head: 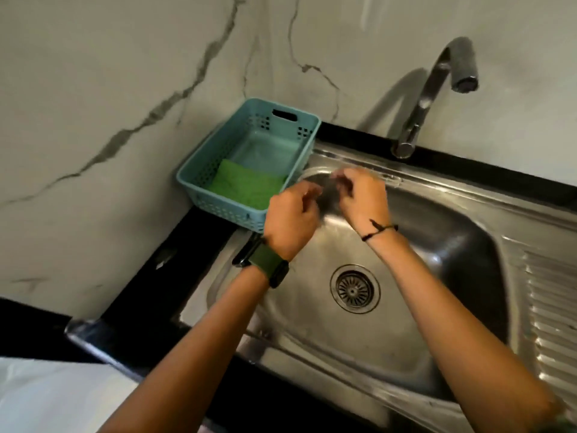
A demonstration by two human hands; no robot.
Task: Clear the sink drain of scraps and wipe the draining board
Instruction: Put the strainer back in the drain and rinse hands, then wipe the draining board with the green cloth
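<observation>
The steel sink fills the middle, and its round drain strainer shows no scraps that I can make out. At the right edge lies the ribbed draining board. Both hands hover close together over the basin's far left corner. My left hand, with a green-strapped watch on the wrist, has its fingers curled in. My right hand, with a black thread on the wrist, has blurred fingertips pinched together. Nothing visible lies in either hand. A green scouring pad rests in a blue basket just left of my hands.
A curved steel tap rises behind the sink at the back right. Black counter borders the sink on the left and back, under a cracked-looking marble wall. A white surface sits at the bottom left.
</observation>
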